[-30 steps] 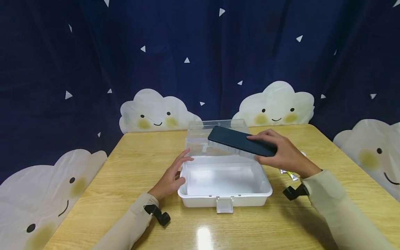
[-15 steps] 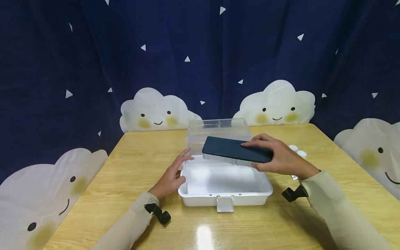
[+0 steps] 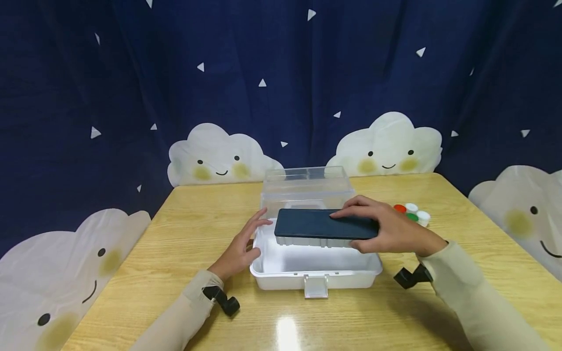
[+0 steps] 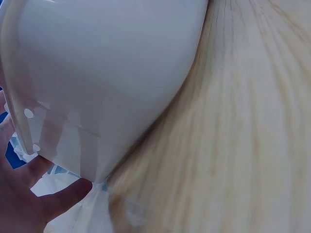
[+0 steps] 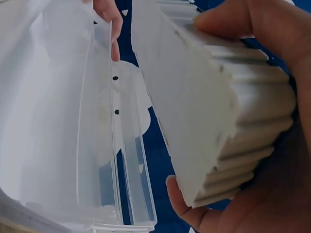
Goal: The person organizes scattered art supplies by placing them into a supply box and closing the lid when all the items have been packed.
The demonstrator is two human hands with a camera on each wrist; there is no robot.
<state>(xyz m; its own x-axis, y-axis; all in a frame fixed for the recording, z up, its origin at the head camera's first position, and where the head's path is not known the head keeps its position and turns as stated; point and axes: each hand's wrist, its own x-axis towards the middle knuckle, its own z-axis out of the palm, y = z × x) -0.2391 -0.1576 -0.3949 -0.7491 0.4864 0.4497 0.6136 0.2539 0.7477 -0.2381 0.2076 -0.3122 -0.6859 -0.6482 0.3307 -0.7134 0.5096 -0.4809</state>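
While the left hand [image 3: 239,251] is touching the left side of the white box [image 3: 281,282] with fingers spread, apparently steadying it, the right hand [image 3: 391,229] is pinching the block [image 3: 307,224] by its right end over the box, seemingly for level control.

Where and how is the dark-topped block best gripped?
Probably by the right end of the block, coming from the right, where the right hand holds it: one hand can span its narrow width, and its ridged sides may help purchase.

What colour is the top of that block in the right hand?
Dark blue; the block shows its top best in the head view.
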